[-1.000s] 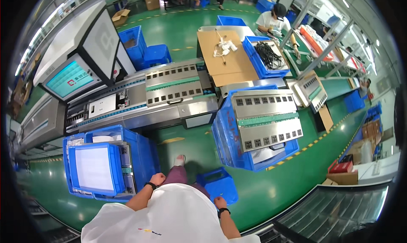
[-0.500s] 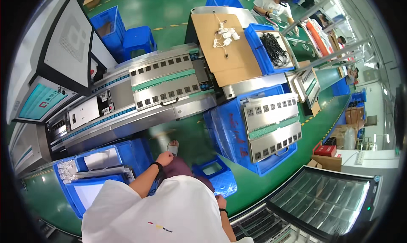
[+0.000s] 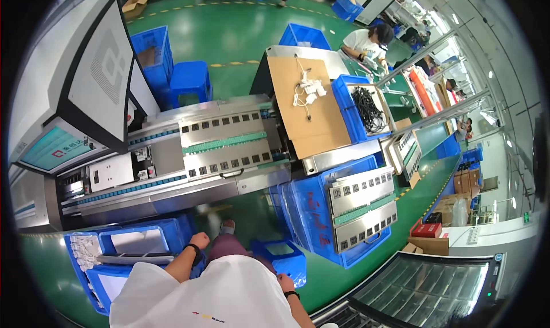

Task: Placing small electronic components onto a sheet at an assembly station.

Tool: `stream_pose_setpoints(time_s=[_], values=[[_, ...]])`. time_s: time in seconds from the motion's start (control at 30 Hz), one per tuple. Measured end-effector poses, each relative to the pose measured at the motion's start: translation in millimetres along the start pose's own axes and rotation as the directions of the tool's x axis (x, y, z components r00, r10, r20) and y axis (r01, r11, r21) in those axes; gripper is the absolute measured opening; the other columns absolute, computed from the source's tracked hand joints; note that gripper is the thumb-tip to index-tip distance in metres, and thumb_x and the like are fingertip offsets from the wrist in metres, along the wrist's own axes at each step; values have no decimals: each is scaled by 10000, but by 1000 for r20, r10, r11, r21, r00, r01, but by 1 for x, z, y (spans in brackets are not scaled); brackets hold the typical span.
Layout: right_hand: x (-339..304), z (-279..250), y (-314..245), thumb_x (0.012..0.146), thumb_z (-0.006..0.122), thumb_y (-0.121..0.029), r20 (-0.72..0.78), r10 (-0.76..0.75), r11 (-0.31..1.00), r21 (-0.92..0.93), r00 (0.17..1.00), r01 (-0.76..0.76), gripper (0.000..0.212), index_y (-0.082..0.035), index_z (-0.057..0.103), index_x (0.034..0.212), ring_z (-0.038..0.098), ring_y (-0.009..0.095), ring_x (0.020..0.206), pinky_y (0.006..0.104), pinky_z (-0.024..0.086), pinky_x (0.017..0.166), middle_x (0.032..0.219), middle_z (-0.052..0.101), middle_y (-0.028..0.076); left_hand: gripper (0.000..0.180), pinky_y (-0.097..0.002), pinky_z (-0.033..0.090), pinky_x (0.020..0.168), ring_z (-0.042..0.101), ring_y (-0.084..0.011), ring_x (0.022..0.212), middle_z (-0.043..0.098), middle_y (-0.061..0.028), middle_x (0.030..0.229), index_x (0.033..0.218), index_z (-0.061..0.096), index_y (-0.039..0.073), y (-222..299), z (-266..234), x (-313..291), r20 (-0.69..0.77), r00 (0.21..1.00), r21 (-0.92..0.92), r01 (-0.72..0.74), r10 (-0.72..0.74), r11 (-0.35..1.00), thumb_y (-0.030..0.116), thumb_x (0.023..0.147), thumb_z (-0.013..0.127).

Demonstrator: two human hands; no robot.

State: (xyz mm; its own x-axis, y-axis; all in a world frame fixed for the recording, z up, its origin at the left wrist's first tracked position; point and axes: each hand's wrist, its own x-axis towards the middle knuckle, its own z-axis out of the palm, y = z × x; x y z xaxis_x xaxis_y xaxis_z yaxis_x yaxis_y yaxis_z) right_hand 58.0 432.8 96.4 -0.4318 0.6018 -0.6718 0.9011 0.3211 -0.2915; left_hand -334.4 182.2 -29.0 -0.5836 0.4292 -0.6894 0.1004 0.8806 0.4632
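Note:
My left hand [image 3: 199,240] hangs beside my thigh, curled into a loose fist with nothing seen in it. It is nearest to the blue crates at the lower left. My right hand [image 3: 285,282] hangs low on my other side, fingers curled, close in front of a blue stool [image 3: 295,265]. Ahead on the conveyor [image 3: 246,185] lies a metal tray fixture [image 3: 223,145] with rows of dark square slots and a green strip across its middle. A similar tray fixture [image 3: 365,205] rests on stacked blue crates [image 3: 303,219] to the right.
A large white machine [image 3: 97,70] stands at the left. Cardboard [image 3: 309,122] carries white cabled adapters [image 3: 309,90]; beside it a blue bin [image 3: 350,125] holds black cables [image 3: 368,110]. A person [image 3: 366,47] works farther back. A glass-topped machine [image 3: 424,288] is at the lower right.
The view has tilted up, so the surroundings sit lower in the picture. My left hand has swung a little leftward from my leg. Both hands remain curled; the tray fixtures stay in place.

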Motion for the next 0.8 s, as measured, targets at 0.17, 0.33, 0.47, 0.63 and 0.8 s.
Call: stream_pose_setpoints(time_s=[0.17,0.33,0.47,0.63,0.8], values=[[20,0,-2,902,571,-356,-44,-94,993,-78,995,91,262,-164,716,1007,680,384,883,473,547,783,947,719,147,217,-350,566,712,715,-226,705,726,-101,742,790,753,83,-4,1,0,-34,999,-12,-4,3,1000,239,791,602],[34,-6,10,896,566,-318,-47,-126,988,-96,991,121,263,-135,717,1010,675,396,879,492,536,803,945,717,166,226,-344,560,709,711,-219,710,729,-100,775,837,748,66,10,-2,10,-33,999,-55,-13,11,998,241,805,608],[42,-17,4,901,557,-314,30,-115,984,-135,993,118,276,-138,711,1049,671,393,918,483,538,819,978,711,180,297,-439,528,898,667,-384,976,707,-196,1011,945,751,78,36,-23,7,-49,998,-228,-58,48,972,278,809,577],[47,-99,-85,902,638,-318,36,-368,921,153,929,359,287,-107,688,1089,683,303,994,398,532,857,1023,709,146,281,-433,530,887,674,-376,953,715,-181,981,934,749,77,47,-44,-20,-151,989,-330,-57,7,942,273,802,598],[-2,-281,-240,945,627,-169,-218,-676,503,562,704,657,233,-17,631,1121,641,195,957,316,506,869,1019,663,79,244,-382,548,832,703,-307,879,729,-150,908,912,743,74,52,-56,-64,-128,991,-272,5,-41,962,246,808,606]])
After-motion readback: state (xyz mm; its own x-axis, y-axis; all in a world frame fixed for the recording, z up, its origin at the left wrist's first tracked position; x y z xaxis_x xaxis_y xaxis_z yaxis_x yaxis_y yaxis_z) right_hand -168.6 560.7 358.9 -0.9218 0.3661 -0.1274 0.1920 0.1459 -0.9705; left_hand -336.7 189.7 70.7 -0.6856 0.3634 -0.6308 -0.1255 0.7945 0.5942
